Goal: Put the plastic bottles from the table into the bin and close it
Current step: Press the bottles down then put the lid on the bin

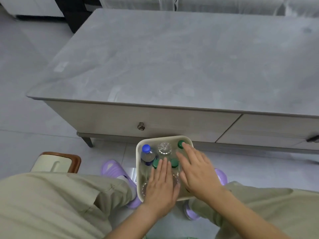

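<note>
A cream bin (138, 152) stands on the floor between my feet, in front of the grey table (172, 57). Several plastic bottles stand upright inside it: one with a blue cap (146, 148), a clear one without a cap (164, 147), and three with green caps (180, 144). My left hand (161, 185) lies flat, fingers together, on the bottle tops at the bin's near side. My right hand (196, 168) rests flat with fingers spread over the bin's right half, fingertips by the far green cap. Neither hand grips anything. The tabletop holds no bottles.
A cream lid with a brown rim (55, 163) lies on the floor to the left of my left leg. The table's drawer front with a round knob (141, 126) faces me just behind the bin. Purple slippers (114, 169) flank the bin.
</note>
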Action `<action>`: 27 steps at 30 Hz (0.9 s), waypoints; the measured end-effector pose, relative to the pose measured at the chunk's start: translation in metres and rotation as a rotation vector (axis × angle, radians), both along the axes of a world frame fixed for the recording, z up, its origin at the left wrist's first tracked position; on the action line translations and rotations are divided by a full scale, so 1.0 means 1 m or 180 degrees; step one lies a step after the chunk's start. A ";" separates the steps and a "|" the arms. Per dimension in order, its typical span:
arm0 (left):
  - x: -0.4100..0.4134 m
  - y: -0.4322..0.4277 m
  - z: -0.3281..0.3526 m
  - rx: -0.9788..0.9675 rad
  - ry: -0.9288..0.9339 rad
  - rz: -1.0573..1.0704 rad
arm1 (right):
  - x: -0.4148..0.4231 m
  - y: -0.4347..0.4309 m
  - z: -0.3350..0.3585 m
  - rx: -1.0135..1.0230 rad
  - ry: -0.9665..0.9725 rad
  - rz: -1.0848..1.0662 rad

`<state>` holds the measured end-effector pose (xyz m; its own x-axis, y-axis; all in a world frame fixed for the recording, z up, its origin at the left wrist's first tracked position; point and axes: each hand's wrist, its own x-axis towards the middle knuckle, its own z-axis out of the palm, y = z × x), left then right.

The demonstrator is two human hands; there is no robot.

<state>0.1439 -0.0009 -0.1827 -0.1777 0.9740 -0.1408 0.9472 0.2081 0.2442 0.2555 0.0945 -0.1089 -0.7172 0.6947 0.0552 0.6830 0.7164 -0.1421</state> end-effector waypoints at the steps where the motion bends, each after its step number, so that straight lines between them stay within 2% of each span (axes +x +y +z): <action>1: 0.000 0.009 0.000 0.0033 -0.0004 0.0166 | -0.005 0.003 -0.002 0.0055 0.0027 0.0042; 8: 0.002 0.028 -0.032 -0.0308 -0.0075 0.0135 | -0.008 0.024 -0.046 -0.0312 0.0243 0.0136; 13: -0.002 0.031 -0.048 -0.0309 0.0058 0.0374 | -0.003 0.033 -0.071 -0.0482 -0.0272 -0.0226; 17: -0.004 0.031 -0.049 -0.0277 0.0054 0.0371 | -0.014 0.027 -0.082 -0.0557 -0.0488 -0.0039; 23: -0.004 0.030 -0.052 -0.0307 0.0069 0.0305 | -0.003 0.030 -0.102 -0.0919 -0.0779 -0.0215; 27: -0.007 0.029 -0.048 -0.0269 0.0058 0.0219 | -0.005 0.030 -0.103 -0.0920 -0.0900 -0.0198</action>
<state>0.1373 0.0280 -0.2305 -0.2469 0.9442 -0.2182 0.9340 0.2919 0.2059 0.2506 0.1245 -0.2116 -0.6323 0.6952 -0.3419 0.7648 0.6306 -0.1320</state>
